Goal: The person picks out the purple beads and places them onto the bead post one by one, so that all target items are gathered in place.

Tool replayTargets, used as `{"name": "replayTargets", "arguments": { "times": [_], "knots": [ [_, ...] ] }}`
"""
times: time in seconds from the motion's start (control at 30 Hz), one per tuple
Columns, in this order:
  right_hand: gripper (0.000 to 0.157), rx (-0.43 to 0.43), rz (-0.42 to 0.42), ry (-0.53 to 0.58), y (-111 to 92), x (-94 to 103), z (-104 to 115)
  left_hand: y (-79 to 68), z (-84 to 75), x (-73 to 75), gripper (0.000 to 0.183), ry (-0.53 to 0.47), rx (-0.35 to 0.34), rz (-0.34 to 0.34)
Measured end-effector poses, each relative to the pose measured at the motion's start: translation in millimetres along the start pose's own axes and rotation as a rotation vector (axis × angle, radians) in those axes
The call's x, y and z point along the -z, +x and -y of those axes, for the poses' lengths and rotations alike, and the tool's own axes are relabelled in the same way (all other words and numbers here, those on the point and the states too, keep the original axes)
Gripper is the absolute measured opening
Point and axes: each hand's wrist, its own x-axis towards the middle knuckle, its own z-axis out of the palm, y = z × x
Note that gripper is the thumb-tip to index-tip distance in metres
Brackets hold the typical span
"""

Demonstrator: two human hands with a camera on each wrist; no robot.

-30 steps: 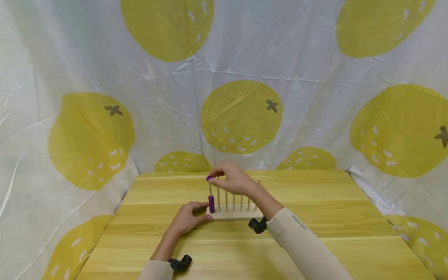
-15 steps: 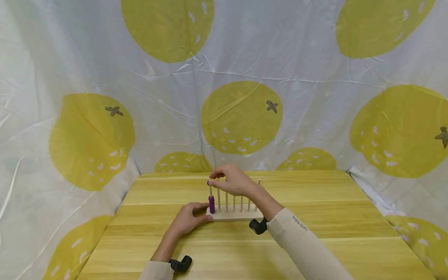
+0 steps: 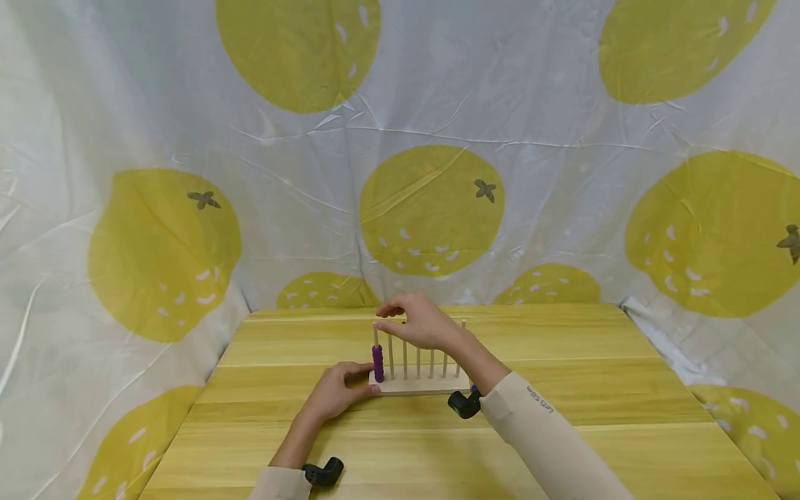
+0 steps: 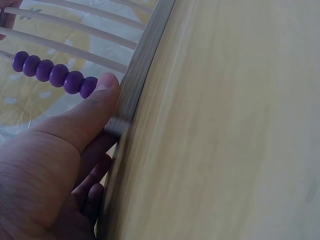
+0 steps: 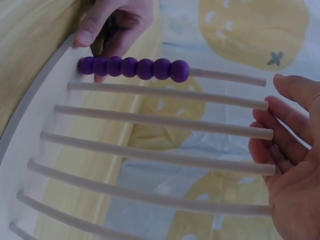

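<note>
A pale wooden peg rack (image 3: 419, 383) stands on the table, with a row of upright pegs. On its leftmost peg sits a stack of purple beads (image 3: 378, 364), and the upper part of that peg is bare. My left hand (image 3: 337, 390) grips the left end of the rack's base, its thumb beside the lowest bead in the left wrist view, where the bead stack (image 4: 58, 75) also shows. My right hand (image 3: 415, 321) hovers at the peg tops, fingers loosely bent. In the right wrist view the right hand (image 5: 295, 145) holds nothing, its thumb near the leftmost peg's tip.
The wooden table (image 3: 537, 423) stretches around the rack. A white cloth (image 3: 550, 208) with yellow fruit prints hangs behind the table and along its sides. Black wrist cameras (image 3: 323, 471) sit at both cuffs; the right one lies close to the rack's right end.
The purple bead at the top of the leftmost peg has slid down onto the stack, which is taller now. My right hand has let it go; my left hand has stayed in place.
</note>
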Motion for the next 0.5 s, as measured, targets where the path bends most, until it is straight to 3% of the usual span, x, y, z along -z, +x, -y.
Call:
{"name": "replayTargets", "arguments": {
  "times": [0.5],
  "knots": [
    [0.027,0.031,-0.067,0.065,-28,19.6,-7,1.4,-0.9,-1.3,0.053,-0.006,0.007,-0.012]
  ]
}}
